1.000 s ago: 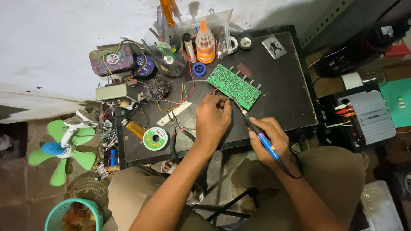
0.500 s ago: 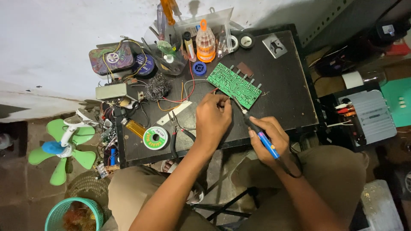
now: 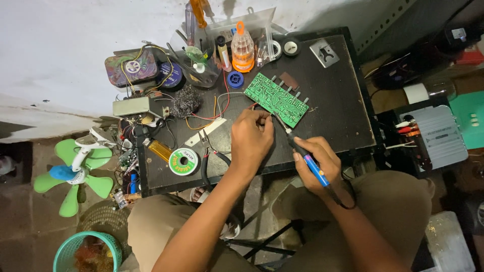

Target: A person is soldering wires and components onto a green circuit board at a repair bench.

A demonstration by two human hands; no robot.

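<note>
Head view: your right hand (image 3: pixel 318 163) grips a blue-handled soldering iron (image 3: pixel 307 158), tip at the green circuit board (image 3: pixel 276 99) on the black table (image 3: pixel 338 121). Your left hand (image 3: pixel 250 138) pinches something too small to tell beside that board. Beyond it, 1 orange bottle (image 3: pixel 242 49). Nothing has shifted.

Barely any change vs the earlier frames. Left hand (image 3: pixel 250 138) sits a touch closer to the near edge of the green circuit board (image 3: pixel 277 99), fingertips curled right at the board's corner w/ the red wire. Right hand (image 3: pixel 316 163) w/ the soldering iron (image 3: pixel 302 153): tip is up at the board's near edge, about the same spot, maybe a hair nearer the left fingers. Camera view shifts slightly; the tabletop (image 3: pixel 333 116) sits a bit differently in frame.
</note>
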